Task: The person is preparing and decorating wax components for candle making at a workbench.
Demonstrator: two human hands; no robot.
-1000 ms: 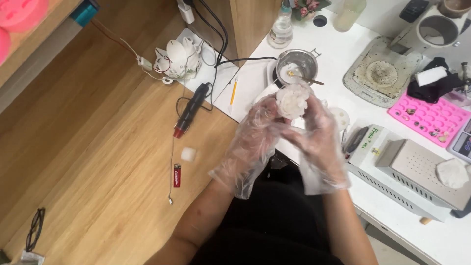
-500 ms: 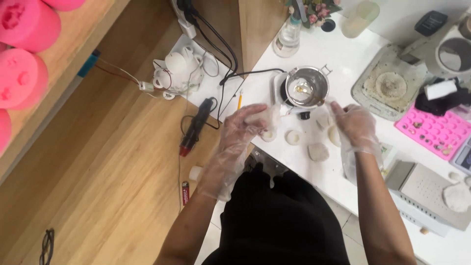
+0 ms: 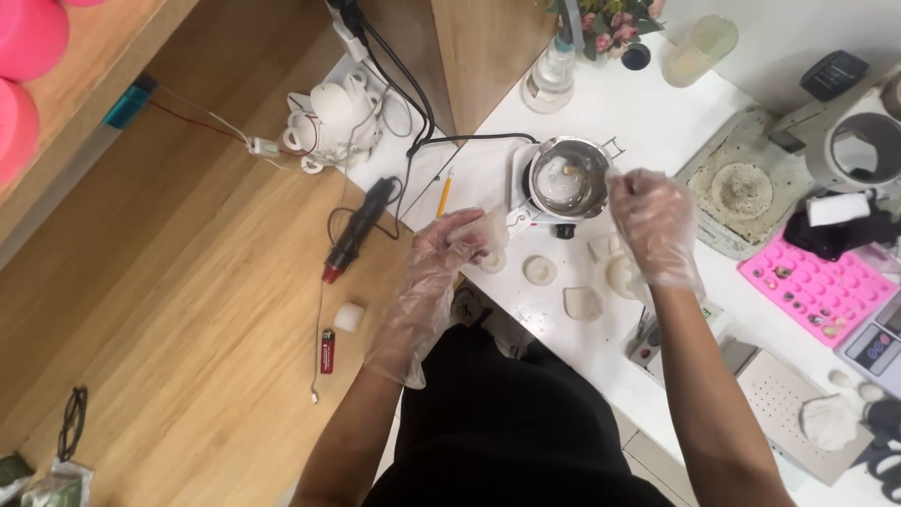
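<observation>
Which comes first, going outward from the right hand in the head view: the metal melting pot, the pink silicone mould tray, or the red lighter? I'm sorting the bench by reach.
From the right hand:
1. Metal melting pot, just left of the hand on the white counter.
2. Pink silicone mould tray, to the hand's right on the counter.
3. Red lighter, far left on the wooden surface.

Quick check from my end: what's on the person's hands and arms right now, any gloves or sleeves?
Both the left hand and the right hand wear loose, clear disposable plastic gloves, crinkled and baggy, with open cuffs ending just past the wrists. Beyond them the forearms are bare: no sleeves, watch or jewellery visible. No markings show on the gloves.
</observation>
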